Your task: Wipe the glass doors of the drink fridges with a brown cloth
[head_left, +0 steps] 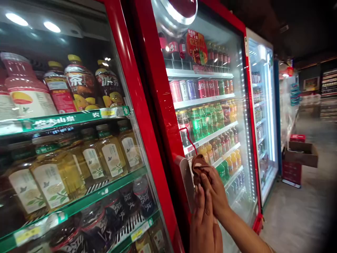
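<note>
My right hand (214, 189) is closed around a bunched brown cloth (201, 164) at the glass door (231, 196) of a red drinks fridge. Just below and to its left, my left hand (205, 221) has its fingers stretched upward and close together, their tips near the lower part of the cloth. A pale door handle (186, 182) on the red frame stands directly left of both hands. Above the cloth a thin red line (190, 138) runs along the glass. The palms and the cloth's lower part are hidden.
At left stands another fridge with bottles of pale tea (52, 182) behind glass and a red frame (131, 70). Beyond my hands are shelves of cans (205, 88) and green bottles (201, 121). A cardboard box (301, 154) sits on a red carton (291, 172) farther right.
</note>
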`<state>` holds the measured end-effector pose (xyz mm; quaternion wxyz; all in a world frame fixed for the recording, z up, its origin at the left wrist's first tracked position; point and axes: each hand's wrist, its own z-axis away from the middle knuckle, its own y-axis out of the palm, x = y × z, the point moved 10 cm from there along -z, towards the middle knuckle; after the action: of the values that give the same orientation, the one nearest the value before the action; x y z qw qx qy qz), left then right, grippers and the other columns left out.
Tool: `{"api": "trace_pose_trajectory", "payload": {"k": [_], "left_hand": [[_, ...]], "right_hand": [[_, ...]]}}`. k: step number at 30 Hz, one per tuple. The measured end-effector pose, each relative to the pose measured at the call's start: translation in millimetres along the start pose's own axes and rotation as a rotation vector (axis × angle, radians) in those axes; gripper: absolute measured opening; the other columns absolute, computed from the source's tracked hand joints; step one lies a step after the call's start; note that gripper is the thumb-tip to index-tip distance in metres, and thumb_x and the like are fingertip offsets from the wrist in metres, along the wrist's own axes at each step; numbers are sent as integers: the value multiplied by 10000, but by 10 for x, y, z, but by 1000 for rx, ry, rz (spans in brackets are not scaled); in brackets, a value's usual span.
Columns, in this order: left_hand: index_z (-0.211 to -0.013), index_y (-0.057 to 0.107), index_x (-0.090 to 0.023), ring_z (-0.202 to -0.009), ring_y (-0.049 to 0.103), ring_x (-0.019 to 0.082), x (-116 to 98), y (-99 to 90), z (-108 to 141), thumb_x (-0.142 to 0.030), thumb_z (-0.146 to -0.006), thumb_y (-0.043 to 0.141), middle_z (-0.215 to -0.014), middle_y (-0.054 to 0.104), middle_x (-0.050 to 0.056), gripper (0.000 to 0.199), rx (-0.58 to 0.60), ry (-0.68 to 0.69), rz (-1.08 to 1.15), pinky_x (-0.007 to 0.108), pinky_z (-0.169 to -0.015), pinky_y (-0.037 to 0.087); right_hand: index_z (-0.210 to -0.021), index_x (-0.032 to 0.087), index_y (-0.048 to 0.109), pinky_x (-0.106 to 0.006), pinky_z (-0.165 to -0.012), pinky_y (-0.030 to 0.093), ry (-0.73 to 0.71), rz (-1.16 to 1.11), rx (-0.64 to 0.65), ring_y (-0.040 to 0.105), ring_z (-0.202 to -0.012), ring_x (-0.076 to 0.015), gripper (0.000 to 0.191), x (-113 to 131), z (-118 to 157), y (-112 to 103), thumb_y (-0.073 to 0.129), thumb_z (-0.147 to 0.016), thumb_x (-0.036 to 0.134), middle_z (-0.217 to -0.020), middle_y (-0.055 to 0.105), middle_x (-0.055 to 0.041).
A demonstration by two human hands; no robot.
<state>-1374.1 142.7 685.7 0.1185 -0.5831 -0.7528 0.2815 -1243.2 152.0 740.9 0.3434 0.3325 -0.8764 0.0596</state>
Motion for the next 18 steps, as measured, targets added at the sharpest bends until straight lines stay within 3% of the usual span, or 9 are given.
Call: {"api": "trace_pose_trajectory", "payload": {"k": [4,8,11,14,18], "left_hand": [[-1668,9,-305,-1589,195,198,108,156,138,-177,-1044,341,-1744,32,-14,719,3,-167,212,330,-1259,338],[-1668,-50,-247,-1580,210,227,48,385,148,-332,-1078,247,-1737,8,21,666,-9,-120,308,336,-1268,325],[-1673,-9,-195,-1582,156,210,206,447,-73,-386,-1082,179,-1741,35,66,649,-114,-147,235,319,-1272,293],[-1672,2,-204,-1577,98,207,405,551,-378,-319,-1090,276,-1736,26,87,653,-176,-249,154,340,-1272,282],[-1654,-85,-223,-1558,203,169,359,856,-687,-229,-1091,250,-1720,128,78,655,-236,-318,96,287,-1225,399]], "right_hand": [[-1145,265,665,-466,-1065,461,-20,45,-160,600,-1178,-239,332,60,-445,-20,499,-1003,515,-1202,671,-71],[-1268,256,612,-461,-1127,420,51,-70,-240,574,-1223,-224,428,-62,-745,18,463,-1006,559,-1284,635,-74],[-1267,261,621,-463,-1151,406,63,-138,-198,568,-1255,-224,437,-170,-844,48,463,-1004,571,-1312,624,-68],[-1277,270,619,-446,-1113,455,135,-264,-154,595,-1245,-233,455,-336,-898,-17,492,-984,594,-1317,642,-67],[-1339,304,573,-425,-1048,510,276,-449,-174,629,-1223,-239,481,-520,-1010,-249,514,-972,610,-1369,630,-54]]}}
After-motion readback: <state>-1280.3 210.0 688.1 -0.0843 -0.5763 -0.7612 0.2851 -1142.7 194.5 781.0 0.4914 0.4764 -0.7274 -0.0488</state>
